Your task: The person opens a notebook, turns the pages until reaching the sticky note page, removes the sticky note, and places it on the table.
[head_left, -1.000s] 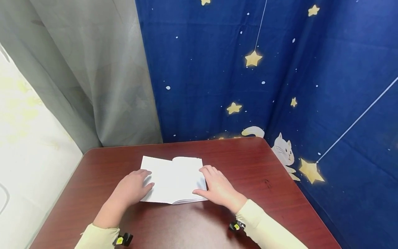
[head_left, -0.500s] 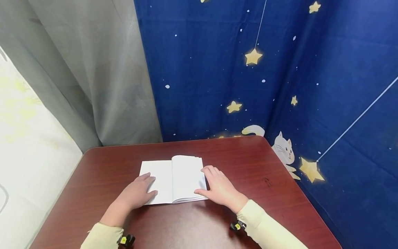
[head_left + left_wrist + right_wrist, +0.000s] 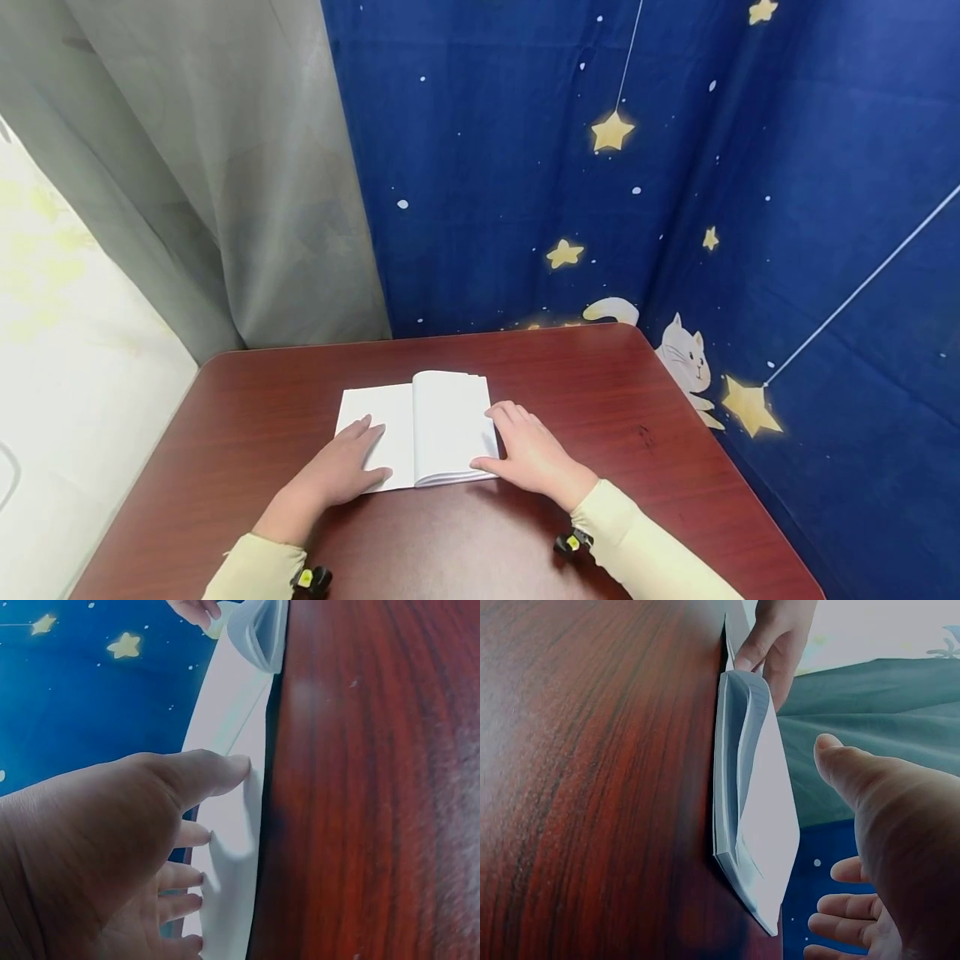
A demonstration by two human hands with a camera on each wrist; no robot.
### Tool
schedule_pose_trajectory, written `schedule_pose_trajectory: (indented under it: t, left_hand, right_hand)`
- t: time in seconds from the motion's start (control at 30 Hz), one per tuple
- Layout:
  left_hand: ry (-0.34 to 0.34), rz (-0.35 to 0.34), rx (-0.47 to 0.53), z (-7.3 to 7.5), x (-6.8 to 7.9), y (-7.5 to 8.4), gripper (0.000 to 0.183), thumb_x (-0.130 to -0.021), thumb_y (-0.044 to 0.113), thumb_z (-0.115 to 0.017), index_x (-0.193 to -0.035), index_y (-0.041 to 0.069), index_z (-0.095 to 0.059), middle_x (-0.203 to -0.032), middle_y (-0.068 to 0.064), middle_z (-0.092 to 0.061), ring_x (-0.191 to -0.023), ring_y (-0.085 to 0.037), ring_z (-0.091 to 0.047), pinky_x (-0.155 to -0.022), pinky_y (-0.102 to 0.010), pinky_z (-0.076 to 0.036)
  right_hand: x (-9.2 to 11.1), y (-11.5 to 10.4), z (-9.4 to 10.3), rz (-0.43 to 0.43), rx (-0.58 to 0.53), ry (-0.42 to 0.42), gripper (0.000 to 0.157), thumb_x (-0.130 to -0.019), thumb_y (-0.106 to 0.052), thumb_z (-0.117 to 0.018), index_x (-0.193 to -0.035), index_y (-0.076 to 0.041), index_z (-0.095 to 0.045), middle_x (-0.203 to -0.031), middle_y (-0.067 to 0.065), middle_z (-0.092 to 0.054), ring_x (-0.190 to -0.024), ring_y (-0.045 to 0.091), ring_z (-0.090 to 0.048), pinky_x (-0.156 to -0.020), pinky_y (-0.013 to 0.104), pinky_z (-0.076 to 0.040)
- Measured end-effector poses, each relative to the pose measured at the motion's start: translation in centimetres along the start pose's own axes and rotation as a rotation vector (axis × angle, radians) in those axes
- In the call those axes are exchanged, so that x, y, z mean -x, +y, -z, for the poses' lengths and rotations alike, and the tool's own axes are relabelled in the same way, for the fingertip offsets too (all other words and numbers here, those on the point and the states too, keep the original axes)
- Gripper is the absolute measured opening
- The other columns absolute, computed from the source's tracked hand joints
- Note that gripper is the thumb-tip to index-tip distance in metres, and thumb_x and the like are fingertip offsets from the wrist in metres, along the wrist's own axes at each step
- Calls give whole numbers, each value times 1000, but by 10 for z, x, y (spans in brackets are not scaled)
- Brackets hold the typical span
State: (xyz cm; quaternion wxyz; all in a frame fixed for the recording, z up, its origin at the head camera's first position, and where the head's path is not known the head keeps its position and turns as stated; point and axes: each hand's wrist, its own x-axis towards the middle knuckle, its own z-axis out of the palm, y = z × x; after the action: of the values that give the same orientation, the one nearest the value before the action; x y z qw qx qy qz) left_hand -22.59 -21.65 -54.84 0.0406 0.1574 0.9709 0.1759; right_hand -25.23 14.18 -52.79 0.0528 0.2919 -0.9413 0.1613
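A white book [image 3: 453, 427] with blank pages lies spread near the middle of the brown table. My left hand [image 3: 343, 463] rests on its left page [image 3: 234, 840], fingers spread and relaxed; in the left wrist view the thumb and fingertips touch the paper. At the book's right edge is my right hand [image 3: 534, 450], thumb apart from the fingers and nothing gripped. The right wrist view shows this hand [image 3: 907, 840] beside the book, a gap between them. There the right-hand pages [image 3: 769, 802] bulge up from the stack below.
The wood-grain table [image 3: 450, 542] has rounded far corners. Behind it hang a grey curtain [image 3: 292, 208] and a blue curtain [image 3: 487, 167] printed with stars and a cat. A pale surface [image 3: 82, 358] borders the left side. Both sleeves carry small black wrist cameras [image 3: 573, 543].
The left page, slightly raised and slanted before, now lies flat. My left hand has slid right and inward across it. The right hand has hardly moved.
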Motion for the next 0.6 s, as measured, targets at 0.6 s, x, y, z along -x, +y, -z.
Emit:
schedule_pose_trajectory:
  t: [0.6]
  left_hand:
    - [48,-5,10,-4,5,6,77,-98,36,-82,-157,-4,-55,-167,-36,-41,-157,-54,-38,-124,-68,-35]
  right_hand:
    - [-5,1,-8,72,-13,-39,77,-93,-58,-85,-148,-9,-60,-144,7,-61,-129,25,-61,-113,45,-51]
